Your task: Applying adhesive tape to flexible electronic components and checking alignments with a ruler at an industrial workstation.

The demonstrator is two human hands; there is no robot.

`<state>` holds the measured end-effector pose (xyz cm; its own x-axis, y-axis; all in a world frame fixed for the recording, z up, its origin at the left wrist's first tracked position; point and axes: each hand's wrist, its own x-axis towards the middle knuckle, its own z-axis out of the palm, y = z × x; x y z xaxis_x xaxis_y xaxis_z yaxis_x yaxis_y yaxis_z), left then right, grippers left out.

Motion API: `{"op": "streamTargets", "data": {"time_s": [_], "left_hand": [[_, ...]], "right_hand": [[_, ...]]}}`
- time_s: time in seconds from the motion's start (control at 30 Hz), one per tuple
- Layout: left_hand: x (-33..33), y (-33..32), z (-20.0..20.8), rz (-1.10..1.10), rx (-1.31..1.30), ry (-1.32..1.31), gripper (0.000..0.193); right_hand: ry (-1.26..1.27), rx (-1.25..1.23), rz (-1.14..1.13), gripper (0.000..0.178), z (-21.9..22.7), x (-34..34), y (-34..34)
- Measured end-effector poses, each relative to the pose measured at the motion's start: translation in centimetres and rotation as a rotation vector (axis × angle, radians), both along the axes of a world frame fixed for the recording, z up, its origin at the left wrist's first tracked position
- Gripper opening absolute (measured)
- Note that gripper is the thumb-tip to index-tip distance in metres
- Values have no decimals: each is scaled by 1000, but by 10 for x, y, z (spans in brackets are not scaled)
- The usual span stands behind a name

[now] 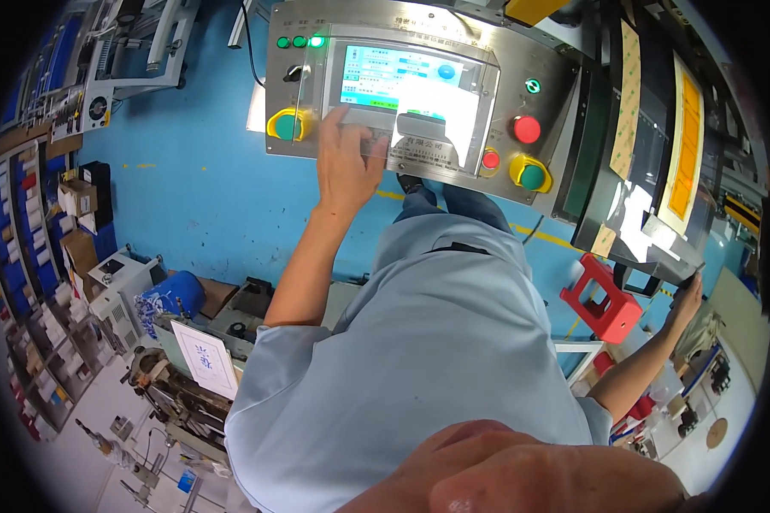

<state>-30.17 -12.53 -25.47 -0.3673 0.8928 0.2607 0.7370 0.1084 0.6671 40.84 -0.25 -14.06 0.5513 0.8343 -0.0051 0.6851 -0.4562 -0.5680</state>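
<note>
- Head view: the left hand [348,162], fingers loosely spread, meets the lower edge of a touchscreen [393,75], apparently placed for easy reach.
- The right hand [688,301] rests at the dark machine frame [597,224], perhaps for support; its grip cannot be told.
- The touchscreen lies just beyond the left fingertips, well apart from the right hand.

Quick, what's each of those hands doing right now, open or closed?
Left hand: open, by the lower left of the lit screen.
Right hand: at a corner of the dark machine; whether it grips cannot be told.
</note>
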Motion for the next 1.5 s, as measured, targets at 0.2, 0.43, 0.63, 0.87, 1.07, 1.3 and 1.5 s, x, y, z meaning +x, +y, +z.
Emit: {"op": "streamTargets", "data": {"time_s": [0.2, 0.43, 0.63, 0.87, 1.07, 1.3, 1.5], "left_hand": [[-13, 4, 7, -53, -20, 57, 23], [-9, 10, 10, -13, -13, -11, 22], [-7, 25, 4, -87, 109, 77, 22], [-5, 52, 7, -137, 163, 191, 25], [-2, 56, 6, -117, 159, 228, 24], [3, 51, 5, -67, 138, 198, 24], [-7, 52, -2, -111, 132, 250, 25]], "right_hand": [[9, 18, -15, 50, 2, -14, -2], [-28, 16, -22, 51, 1, -17, -2], [-63, 12, 5, 52, 3, -14, -4], [-90, 33, 24, 52, 6, -36, -5], [-112, 33, 12, 53, -1, -22, -4], [-142, 25, 1, 58, -4, -17, 1], [-860, -213, 387, 35, -35, 59, -2]]}}
